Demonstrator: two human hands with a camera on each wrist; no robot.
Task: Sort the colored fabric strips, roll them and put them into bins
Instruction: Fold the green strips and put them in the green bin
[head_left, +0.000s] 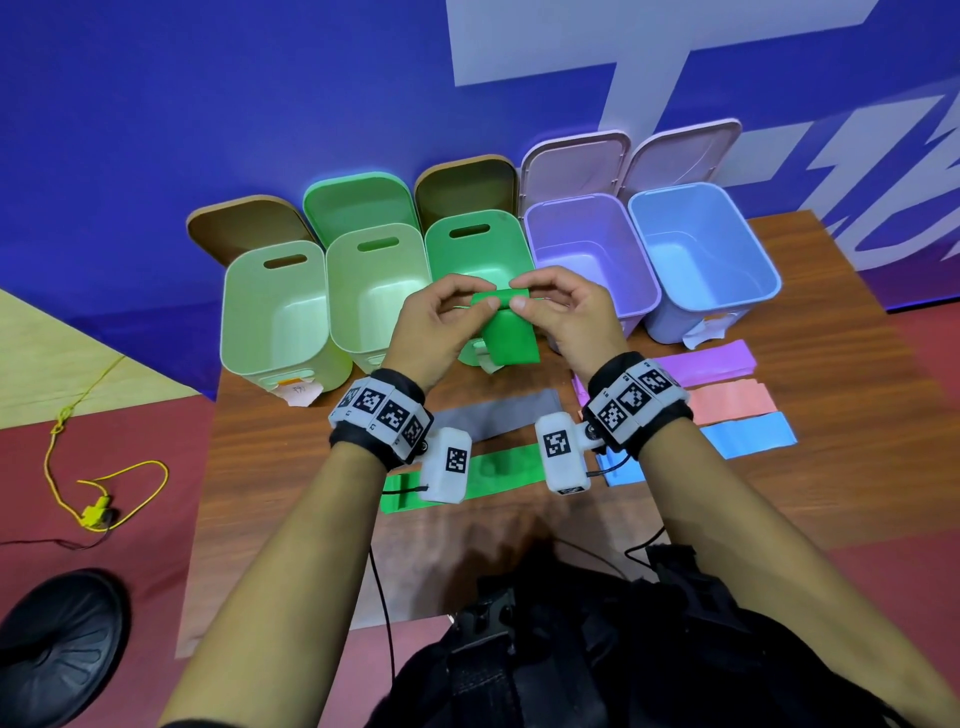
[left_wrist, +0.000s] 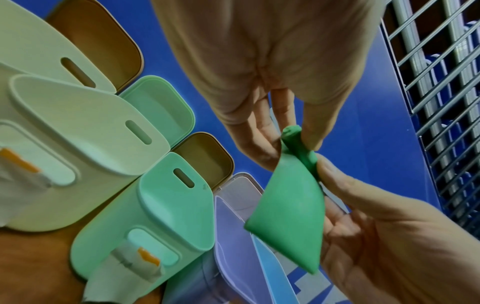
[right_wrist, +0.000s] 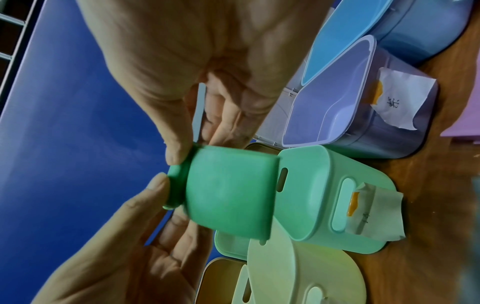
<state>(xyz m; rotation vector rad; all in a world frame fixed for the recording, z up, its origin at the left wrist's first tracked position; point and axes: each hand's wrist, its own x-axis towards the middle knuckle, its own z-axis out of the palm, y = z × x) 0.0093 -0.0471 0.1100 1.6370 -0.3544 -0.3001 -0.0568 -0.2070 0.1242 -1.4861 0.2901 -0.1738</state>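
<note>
Both hands are raised above the bench, in front of the row of bins, and share one green strip. The left hand pinches the left end of the rolled top edge between thumb and fingertips; the right hand pinches the right end the same way. The top of the strip is wound into a short roll (tight and narrow in the left wrist view), and the unrolled tail hangs loose below it, clear of the bench.

Just behind the hands stands the green bin, its lid up. To its left are two pale green bins; to its right a lilac bin and a light blue bin. All five are open, and paper labels hang from their front faces.

On the bench nearer the person lie flat strips: a grey strip and a second green strip below the wrists, and, to the right, a purple strip, a pink strip and a blue strip, side by side.
</note>
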